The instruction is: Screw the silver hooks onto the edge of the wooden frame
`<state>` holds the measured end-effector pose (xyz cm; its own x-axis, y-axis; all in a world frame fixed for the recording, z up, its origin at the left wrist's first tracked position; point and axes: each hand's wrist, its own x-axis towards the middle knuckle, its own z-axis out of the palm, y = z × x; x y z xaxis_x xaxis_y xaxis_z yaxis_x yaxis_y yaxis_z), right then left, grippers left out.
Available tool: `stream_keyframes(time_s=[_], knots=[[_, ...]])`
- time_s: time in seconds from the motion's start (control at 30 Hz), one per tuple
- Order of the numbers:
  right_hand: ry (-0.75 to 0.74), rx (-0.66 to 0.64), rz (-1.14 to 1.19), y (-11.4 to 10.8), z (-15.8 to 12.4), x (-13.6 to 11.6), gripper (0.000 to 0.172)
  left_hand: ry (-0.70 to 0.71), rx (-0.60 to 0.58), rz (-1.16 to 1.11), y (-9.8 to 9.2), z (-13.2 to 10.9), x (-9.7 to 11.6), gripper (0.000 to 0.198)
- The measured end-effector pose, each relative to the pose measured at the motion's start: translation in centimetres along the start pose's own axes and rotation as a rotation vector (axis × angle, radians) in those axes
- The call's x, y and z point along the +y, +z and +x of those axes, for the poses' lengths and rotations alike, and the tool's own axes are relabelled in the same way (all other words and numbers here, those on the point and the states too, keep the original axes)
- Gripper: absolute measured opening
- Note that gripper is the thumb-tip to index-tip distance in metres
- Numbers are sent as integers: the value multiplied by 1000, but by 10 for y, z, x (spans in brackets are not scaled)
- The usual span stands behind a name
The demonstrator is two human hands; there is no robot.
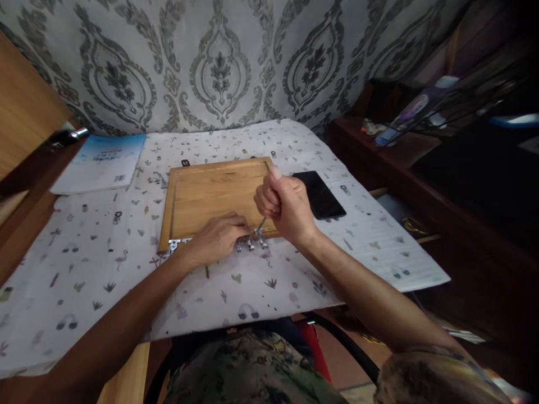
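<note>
A shallow wooden panel with a raised frame (pixel 210 193) lies on the patterned table cover (pixel 126 264). Small metal hinges (pixel 251 243) are fixed along its near edge, another (pixel 174 244) at the near left corner. My left hand (pixel 219 238) rests palm down on that near edge, fingertips pressed together beside the hinges. My right hand (pixel 283 205) is a fist round a thin screwdriver (pixel 260 226) whose metal tip points down at the hinges. The tool's handle is hidden inside the fist.
A black phone (pixel 320 193) lies right of the panel. A blue and white booklet (pixel 101 163) sits at the far left, beside a dark metal-tipped bar (pixel 63 137). Small metal parts (pixel 159 179) lie loose near the panel. Dark wooden furniture (pixel 421 168) stands on the right.
</note>
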<state>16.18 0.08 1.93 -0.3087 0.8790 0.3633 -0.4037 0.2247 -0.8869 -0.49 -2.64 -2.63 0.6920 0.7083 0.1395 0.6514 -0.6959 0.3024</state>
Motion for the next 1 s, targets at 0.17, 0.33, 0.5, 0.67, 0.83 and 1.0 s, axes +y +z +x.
stream_keyframes(time_s=[0.17, 0.33, 0.5, 0.67, 0.83, 1.0], knots=[[91, -386, -56, -18, 19, -8, 46, 9, -7, -8, 1, 0, -1, 35], [216, -567, 56, -20, 31, -2, 38, 4, -13, -25, 2, 0, -5, 37], [202, -422, 147, -12, 28, 4, 40, -5, -20, -78, 2, 1, -5, 36], [69, -181, 43, 0, 17, 4, 46, 7, 1, -101, 1, 1, -4, 34], [-100, 169, -112, 16, -3, 6, 49, 17, 51, -104, 4, 0, -6, 35], [-69, 101, -94, 9, -2, 5, 47, 14, 66, -79, 6, 1, -7, 41]])
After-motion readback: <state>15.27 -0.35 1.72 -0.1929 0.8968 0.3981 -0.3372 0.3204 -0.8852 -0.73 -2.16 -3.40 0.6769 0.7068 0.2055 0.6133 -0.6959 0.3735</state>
